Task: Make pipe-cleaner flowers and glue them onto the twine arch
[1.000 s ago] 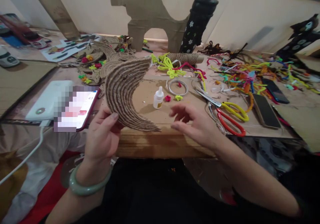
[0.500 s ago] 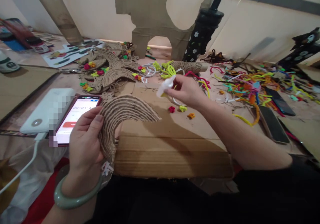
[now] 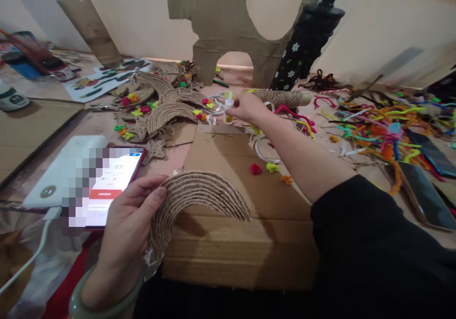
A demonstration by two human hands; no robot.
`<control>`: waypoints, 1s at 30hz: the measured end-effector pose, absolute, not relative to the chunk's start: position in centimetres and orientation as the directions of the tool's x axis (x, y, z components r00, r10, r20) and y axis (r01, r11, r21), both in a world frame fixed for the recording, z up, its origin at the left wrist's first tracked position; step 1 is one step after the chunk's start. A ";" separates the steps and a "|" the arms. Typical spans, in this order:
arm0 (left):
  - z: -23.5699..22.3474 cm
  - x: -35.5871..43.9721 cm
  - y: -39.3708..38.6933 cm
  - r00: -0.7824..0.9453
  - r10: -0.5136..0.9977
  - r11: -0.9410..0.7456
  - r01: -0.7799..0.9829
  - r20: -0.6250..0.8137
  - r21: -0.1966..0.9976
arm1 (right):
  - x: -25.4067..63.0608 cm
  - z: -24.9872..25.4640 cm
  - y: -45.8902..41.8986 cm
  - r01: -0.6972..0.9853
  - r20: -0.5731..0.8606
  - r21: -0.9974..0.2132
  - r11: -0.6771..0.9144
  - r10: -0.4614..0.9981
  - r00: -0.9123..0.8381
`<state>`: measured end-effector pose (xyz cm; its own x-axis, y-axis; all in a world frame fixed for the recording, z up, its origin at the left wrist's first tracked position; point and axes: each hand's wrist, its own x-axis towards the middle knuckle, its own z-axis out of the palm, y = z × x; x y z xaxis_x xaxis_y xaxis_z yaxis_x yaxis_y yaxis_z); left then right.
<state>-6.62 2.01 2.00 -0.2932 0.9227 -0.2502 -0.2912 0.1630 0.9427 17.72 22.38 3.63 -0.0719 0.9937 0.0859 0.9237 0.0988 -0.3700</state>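
Note:
My left hand (image 3: 130, 233) pinches one end of an arch of coiled jute twine (image 3: 203, 186), tilted over a cardboard box (image 3: 228, 243). Stretched forward, my right hand (image 3: 249, 106) has its fingers closed on a small white glue bottle (image 3: 229, 107) with a narrow nozzle, which stands upright past the box's far edge. A red flower (image 3: 255, 169), a yellow-green flower (image 3: 272, 167) and an orange flower (image 3: 287, 180), all small and fuzzy, lie on the box below my right forearm. The right fingertips are partly hidden behind the hand.
Twine-covered arches (image 3: 174, 115) with small flowers are heaped at the back left. A phone (image 3: 114, 186) and a white power bank (image 3: 71, 167) lie left. Pipe cleaners (image 3: 388, 124) and dark phones (image 3: 427, 195) are on the right. A cardboard cutout (image 3: 221, 29) stands behind.
My right hand has moved away from me with the glue bottle, now upright instead of tilted. The twine arch in my left hand sits lower in view. The camera view has shifted.

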 end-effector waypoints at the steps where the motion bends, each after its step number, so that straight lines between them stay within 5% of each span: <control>1: 2.0 -6.6 2.0 -0.268 0.932 0.174 -0.264 -0.245 0.949 | 17.9 3.8 22.3 0.931 0.071 -0.352 0.094 0.995 -0.074; 5: 2.0 -6.5 2.2 -0.187 0.969 0.139 -0.129 -0.162 0.982 | 19.5 5.3 21.0 0.927 0.133 -0.337 0.164 0.983 -0.125; 10: 2.1 -6.1 2.5 -0.108 0.988 0.112 0.006 -0.111 0.994 | 21.0 7.5 13.9 0.813 0.344 -0.494 0.308 0.928 -0.143; 15: 2.7 -4.2 2.5 0.044 0.999 0.016 0.229 -0.026 0.973 | 20.3 6.8 3.9 0.642 0.014 -0.709 0.292 0.916 -0.402; 19: 3.0 -2.8 2.6 0.252 0.968 -0.084 0.364 -0.011 0.927 | 20.9 4.4 -0.1 0.582 -0.091 -0.801 0.139 0.933 -0.348; 30: 1.6 -3.7 0.8 0.188 0.982 -0.103 0.434 0.022 0.895 | 22.7 2.7 -1.6 0.823 -0.083 -0.540 0.179 0.961 -0.263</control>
<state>-3.73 0.79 1.62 0.1881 0.9819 0.0220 0.4343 -0.1033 0.8948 22.70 -1.59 2.67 -0.2632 0.9612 -0.0830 0.8227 0.1787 -0.5397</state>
